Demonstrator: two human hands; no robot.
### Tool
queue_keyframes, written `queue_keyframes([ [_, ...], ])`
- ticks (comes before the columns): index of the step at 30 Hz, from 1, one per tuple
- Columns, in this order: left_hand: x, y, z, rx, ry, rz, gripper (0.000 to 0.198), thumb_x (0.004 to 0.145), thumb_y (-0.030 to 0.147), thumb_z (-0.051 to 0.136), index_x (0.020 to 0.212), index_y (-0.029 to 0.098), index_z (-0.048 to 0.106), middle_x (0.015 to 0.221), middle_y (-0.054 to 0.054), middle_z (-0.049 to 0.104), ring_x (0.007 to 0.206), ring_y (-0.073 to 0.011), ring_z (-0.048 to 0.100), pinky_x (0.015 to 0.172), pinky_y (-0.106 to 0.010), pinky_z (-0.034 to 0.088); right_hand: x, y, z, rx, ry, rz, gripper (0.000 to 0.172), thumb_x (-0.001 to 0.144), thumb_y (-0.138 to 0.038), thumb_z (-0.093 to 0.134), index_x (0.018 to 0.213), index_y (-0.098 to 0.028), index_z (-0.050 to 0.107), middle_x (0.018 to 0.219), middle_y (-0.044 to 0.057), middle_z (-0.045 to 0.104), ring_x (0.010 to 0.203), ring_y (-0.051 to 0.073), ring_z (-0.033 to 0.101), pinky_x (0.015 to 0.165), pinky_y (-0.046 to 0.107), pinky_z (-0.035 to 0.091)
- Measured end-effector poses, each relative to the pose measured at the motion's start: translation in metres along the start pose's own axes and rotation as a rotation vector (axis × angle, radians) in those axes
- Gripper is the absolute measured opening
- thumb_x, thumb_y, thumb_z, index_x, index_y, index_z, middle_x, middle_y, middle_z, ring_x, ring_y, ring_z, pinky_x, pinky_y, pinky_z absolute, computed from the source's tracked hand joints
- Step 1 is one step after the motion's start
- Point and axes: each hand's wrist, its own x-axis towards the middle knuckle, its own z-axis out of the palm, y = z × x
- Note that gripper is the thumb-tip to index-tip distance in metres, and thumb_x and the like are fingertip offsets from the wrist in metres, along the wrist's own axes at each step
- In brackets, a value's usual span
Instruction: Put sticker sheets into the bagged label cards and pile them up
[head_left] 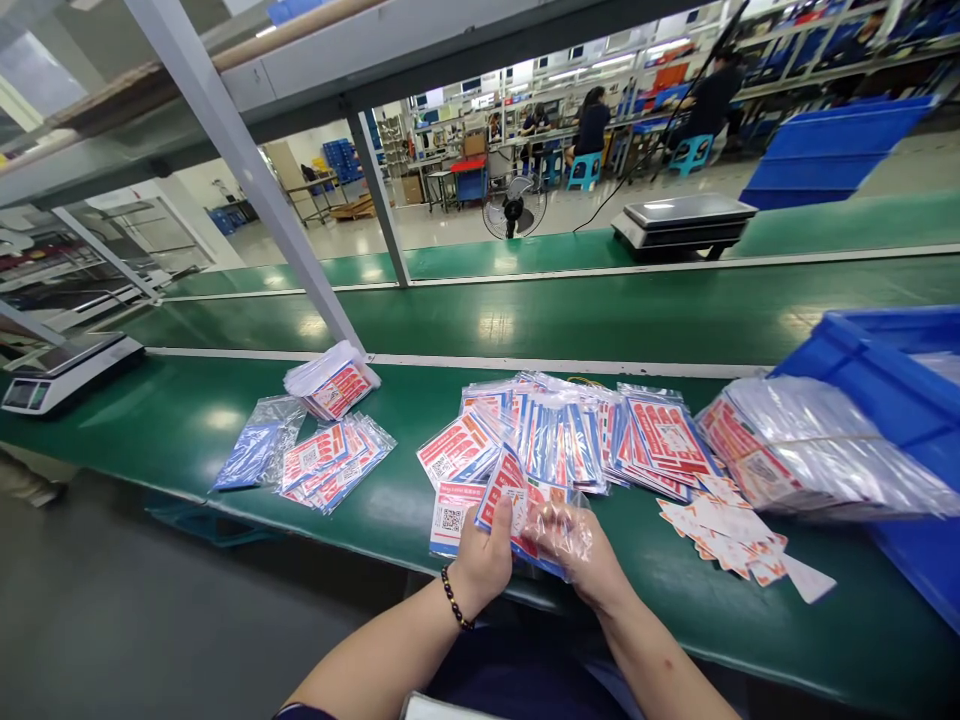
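At surface's (424,390) near edge, L hand (486,560) pinches red-printed card (502,474), R hand (589,562) pinches clear film (582,530) beside it; bagged cards (562,435) just beyond, blue bin (844,352) R.

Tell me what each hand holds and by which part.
The left hand holds a printed packet by its lower left part. The right hand is at clear plastic to the right; its exact grip is unclear.

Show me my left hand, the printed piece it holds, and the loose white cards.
Left hand (486,556): head view, near thumb base.
Printed piece (501,478): head view, red face.
Loose white cards (726,532): head view, middle of pile.
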Motion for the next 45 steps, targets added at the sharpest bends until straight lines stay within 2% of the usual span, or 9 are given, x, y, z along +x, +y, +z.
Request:
queue_keyframes([
  [7, 0.019, -0.005, -0.008, -0.349, 0.218, -0.186, 0.041, 0.083, 0.043, 0.05, 0.109, 0.012, 0.051, 0.116, -0.009, 0.052, 0.112, -0.0172, 0.047, 0.1, -0.026, 0.032, -0.002, 0.004, -0.021, -0.141, 0.039, -0.15, 0.032, 0.074, -0.042, 0.06, 0.068, -0.011, 0.056, 0.081, 0.006, 0.054, 0.078, 0.014, 0.048, 0.072, 0.024, 0.038],
  [11, 0.025, -0.013, -0.014, -0.747, 0.261, -0.396, 0.042, 0.078, 0.048, 0.055, 0.098, 0.012, 0.046, 0.073, -0.002, 0.057, 0.059, -0.0116, 0.055, 0.052, -0.022, 0.044, -0.008, 0.0, -0.074, -0.151, 0.085, -0.075, 0.036, 0.071, -0.047, 0.06, 0.065, -0.012, 0.054, 0.105, 0.009, 0.05, 0.085, 0.018, 0.05, 0.071, 0.028, 0.042],
  [17, 0.018, -0.014, -0.01, -0.847, 0.19, -0.467, 0.046, 0.07, 0.049, 0.062, 0.083, 0.008, 0.048, 0.056, -0.003, 0.054, 0.039, -0.0099, 0.046, 0.036, -0.019, 0.03, -0.013, -0.006, -0.126, -0.655, 0.76, -0.149, 0.047, 0.063, -0.051, 0.061, 0.092, -0.015, 0.06, 0.114, 0.015, 0.048, 0.107, 0.031, 0.044, 0.089, 0.042, 0.033],
  [22, 0.004, -0.005, 0.006, -0.917, 0.013, -0.435, 0.044, 0.076, 0.045, 0.06, 0.091, 0.004, 0.053, 0.072, -0.012, 0.061, 0.057, -0.0147, 0.057, 0.048, -0.021, 0.04, -0.014, -0.015, -0.054, 0.044, 0.216, -0.067, 0.065, 0.063, -0.055, 0.065, 0.111, -0.015, 0.044, 0.106, 0.015, 0.054, 0.087, 0.022, 0.055, 0.071, 0.033, 0.047],
  [24, -0.004, -0.004, 0.01, -0.953, -0.048, -0.396, 0.042, 0.078, 0.041, 0.059, 0.101, 0.006, 0.053, 0.089, -0.014, 0.061, 0.071, -0.0189, 0.061, 0.056, -0.025, 0.045, -0.013, -0.019, -0.029, 0.085, 0.184, -0.043, 0.052, 0.064, -0.046, 0.069, 0.1, -0.013, 0.049, 0.094, 0.011, 0.057, 0.079, 0.017, 0.055, 0.066, 0.027, 0.047],
  [29, -0.016, -0.021, -0.001, -1.003, -0.33, -0.301, 0.046, 0.082, 0.039, 0.053, 0.118, 0.011, 0.044, 0.109, -0.017, 0.053, 0.089, -0.0243, 0.058, 0.069, -0.032, 0.045, -0.021, -0.045, -0.035, -0.167, 0.361, -0.285, 0.027, 0.075, -0.039, 0.061, 0.079, -0.013, 0.053, 0.075, 0.005, 0.056, 0.066, 0.011, 0.053, 0.059, 0.019, 0.044],
  [36, 0.003, 0.002, -0.048, -0.09, -0.015, 0.233, 0.059, 0.073, 0.025, 0.066, 0.125, 0.021, 0.038, 0.125, -0.008, 0.042, 0.118, -0.0192, 0.038, 0.103, -0.035, 0.026, -0.044, -0.09, -0.043, -0.914, 0.063, -0.637, 0.006, 0.083, -0.019, 0.049, 0.077, -0.016, 0.049, 0.07, 0.001, 0.053, 0.062, 0.008, 0.049, 0.057, 0.019, 0.039],
  [40, 0.015, 0.047, -0.057, -0.016, -0.233, 0.475, 0.025, 0.075, 0.019, 0.062, 0.099, 0.014, 0.058, 0.095, -0.007, 0.057, 0.092, -0.0142, 0.052, 0.085, -0.027, 0.04, -0.043, -0.091, -0.028, -0.956, -0.12, -0.596, 0.011, 0.085, -0.02, 0.045, 0.075, -0.017, 0.048, 0.069, 0.0, 0.051, 0.06, 0.008, 0.048, 0.055, 0.02, 0.037],
  [45, 0.019, 0.061, -0.056, -0.036, -0.312, 0.443, 0.011, 0.08, 0.017, 0.053, 0.073, 0.009, 0.056, 0.069, -0.004, 0.054, 0.064, -0.0081, 0.046, 0.062, -0.021, 0.038, -0.043, -0.085, -0.025, -0.891, -0.181, -0.51, 0.013, 0.087, -0.022, 0.043, 0.078, -0.017, 0.049, 0.072, 0.001, 0.052, 0.063, 0.008, 0.049, 0.059, 0.02, 0.038],
])
